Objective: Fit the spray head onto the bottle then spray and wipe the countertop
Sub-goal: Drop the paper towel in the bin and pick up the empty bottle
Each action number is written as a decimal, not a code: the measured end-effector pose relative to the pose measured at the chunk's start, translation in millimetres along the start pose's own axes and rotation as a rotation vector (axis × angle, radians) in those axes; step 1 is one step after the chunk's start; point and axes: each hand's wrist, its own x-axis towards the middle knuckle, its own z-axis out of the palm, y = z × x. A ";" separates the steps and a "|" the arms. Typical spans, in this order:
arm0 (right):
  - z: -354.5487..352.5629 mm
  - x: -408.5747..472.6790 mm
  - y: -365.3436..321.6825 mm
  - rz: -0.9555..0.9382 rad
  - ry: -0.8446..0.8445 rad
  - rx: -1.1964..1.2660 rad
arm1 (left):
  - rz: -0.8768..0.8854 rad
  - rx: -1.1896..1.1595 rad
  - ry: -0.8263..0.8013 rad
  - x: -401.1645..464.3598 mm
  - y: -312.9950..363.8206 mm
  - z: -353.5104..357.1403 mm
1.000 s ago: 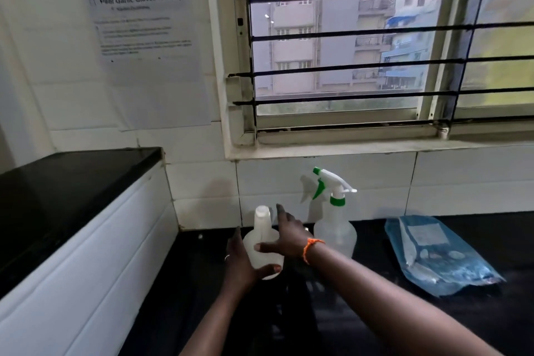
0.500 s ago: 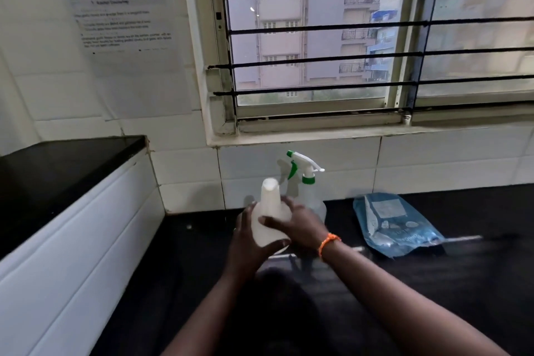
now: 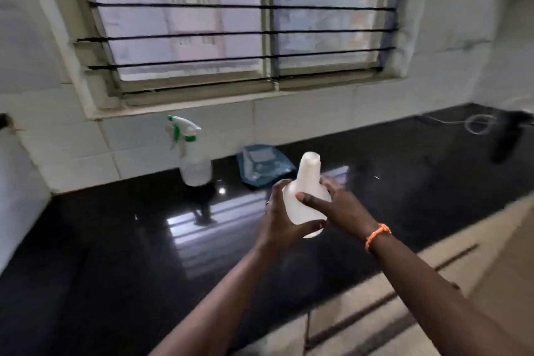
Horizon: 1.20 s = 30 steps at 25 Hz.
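A white plastic bottle [image 3: 307, 188] with an open neck and no spray head is held upright in the air above the black countertop [image 3: 121, 240]. My left hand [image 3: 281, 220] cups its base and left side. My right hand [image 3: 336, 206], with an orange band at the wrist, grips its right side with the thumb across the front. A second bottle [image 3: 194, 165] stands by the tiled wall with a white and green spray head [image 3: 182, 130] fitted on it. A blue plastic packet [image 3: 264, 166] lies behind the held bottle.
A barred window sits above the tiled back wall. At the far right of the countertop lie a coiled thin wire [image 3: 478, 124] and a dark object [image 3: 504, 139]. The counter's front edge runs diagonally at lower right, with tiled floor [image 3: 375, 312] beyond.
Both hands lifted the open bottle off the counter and carried it right, away from the sprayer bottle. The view swung right, so the left ledge and wall poster left the frame.
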 end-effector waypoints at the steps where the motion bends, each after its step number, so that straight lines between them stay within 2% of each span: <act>1: -25.3 -24.5 16.5 0.051 0.044 -0.010 | 0.014 -0.033 -0.038 -12.5 14.2 30.0; 4: -92.5 -97.5 65.2 0.194 0.112 0.015 | 0.078 -0.045 -0.171 -54.2 47.7 113.1; 6: -119.0 -141.0 96.4 0.328 0.051 0.034 | 0.116 0.025 -0.269 -80.4 52.7 157.4; 8: -129.7 -176.2 133.1 0.495 -0.008 0.020 | 0.091 0.060 -0.434 -104.6 45.4 194.1; 11: -113.4 -213.1 197.9 0.758 -0.001 0.039 | -0.055 0.072 -0.795 -136.2 16.1 233.9; 15: -59.2 -232.1 271.3 1.049 0.002 0.036 | -0.456 0.042 -1.100 -164.3 -36.4 258.7; 17: -35.6 -227.5 298.7 1.144 0.044 0.051 | -0.664 -0.095 -1.135 -168.4 -60.0 265.8; 19: -18.7 -216.3 324.1 1.192 0.086 0.081 | -0.767 -0.116 -1.104 -167.7 -81.6 274.3; 21: -8.2 -207.3 343.9 1.227 0.093 0.073 | -0.772 -0.071 -1.093 -167.2 -101.8 276.7; 25: 1.8 -214.8 370.2 1.225 -0.043 -0.093 | -0.758 -0.045 -1.042 -169.9 -135.7 269.5; 30: 8.5 -229.8 369.0 1.185 -0.166 -0.029 | -0.723 0.129 -1.062 -178.6 -142.0 262.9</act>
